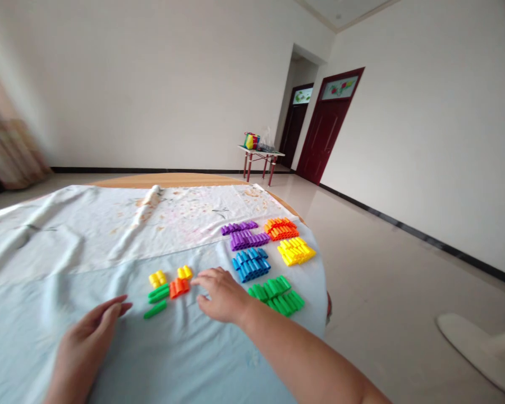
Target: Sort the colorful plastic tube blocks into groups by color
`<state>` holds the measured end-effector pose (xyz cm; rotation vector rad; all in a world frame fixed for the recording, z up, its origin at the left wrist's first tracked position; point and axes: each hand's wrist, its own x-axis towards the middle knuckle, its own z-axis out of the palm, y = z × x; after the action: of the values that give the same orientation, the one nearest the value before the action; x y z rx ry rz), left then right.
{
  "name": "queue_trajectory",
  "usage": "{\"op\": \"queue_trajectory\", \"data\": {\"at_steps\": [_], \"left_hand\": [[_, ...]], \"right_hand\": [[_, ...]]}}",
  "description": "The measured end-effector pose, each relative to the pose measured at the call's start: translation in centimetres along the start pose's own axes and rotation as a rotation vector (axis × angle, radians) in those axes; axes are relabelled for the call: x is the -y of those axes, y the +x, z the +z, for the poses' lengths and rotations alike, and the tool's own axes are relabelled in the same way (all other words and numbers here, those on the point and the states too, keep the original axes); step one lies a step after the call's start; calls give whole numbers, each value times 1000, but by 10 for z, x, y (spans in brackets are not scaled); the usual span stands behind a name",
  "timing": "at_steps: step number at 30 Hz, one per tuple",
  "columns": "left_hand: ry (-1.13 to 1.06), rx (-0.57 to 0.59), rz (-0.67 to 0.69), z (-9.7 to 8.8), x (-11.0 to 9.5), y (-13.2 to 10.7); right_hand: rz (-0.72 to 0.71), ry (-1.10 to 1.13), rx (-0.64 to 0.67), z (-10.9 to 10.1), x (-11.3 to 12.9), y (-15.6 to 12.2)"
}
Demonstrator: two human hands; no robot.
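Note:
My right hand [221,294] rests on the pale blue cloth [202,348], fingers stretched toward a small orange block piece [179,287], its fingertips right beside it. It holds nothing. Around that piece lie two yellow pieces [157,278] [184,272] and green pieces [159,293] [155,309]. My left hand [93,334] lies flat and open on the cloth, just left of the green pieces. To the right sit sorted piles: purple [246,235], orange [281,228], yellow [296,251], blue [251,264] and green [278,294].
The round table's edge [294,213] drops off just right of the piles. Farther back lies a wrinkled white patterned cloth [109,219]. A small red-legged table [261,152] with things on it stands by two dark red doors [326,129]. A pale object [480,348] lies on the floor.

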<state>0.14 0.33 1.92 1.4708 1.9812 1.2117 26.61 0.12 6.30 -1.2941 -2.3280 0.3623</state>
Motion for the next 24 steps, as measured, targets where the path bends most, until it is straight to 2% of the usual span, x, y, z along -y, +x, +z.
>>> {"op": "queue_trajectory", "data": {"at_steps": [3, 9, 13, 18, 24], "left_hand": [[-88, 44, -83, 0, -6, -3], [-142, 61, -72, 4, -3, -2], [-131, 93, -94, 4, -2, -1], [-136, 100, -78, 4, -1, -1], [-146, 74, -71, 3, -2, -1]], "right_hand": [[48, 20, -18, 17, 3, 12], [94, 18, -60, 49, 12, 43], [153, 0, -54, 64, 15, 65], [101, -54, 15, 72, 24, 78], [-7, -64, 95, 69, 26, 70]]}}
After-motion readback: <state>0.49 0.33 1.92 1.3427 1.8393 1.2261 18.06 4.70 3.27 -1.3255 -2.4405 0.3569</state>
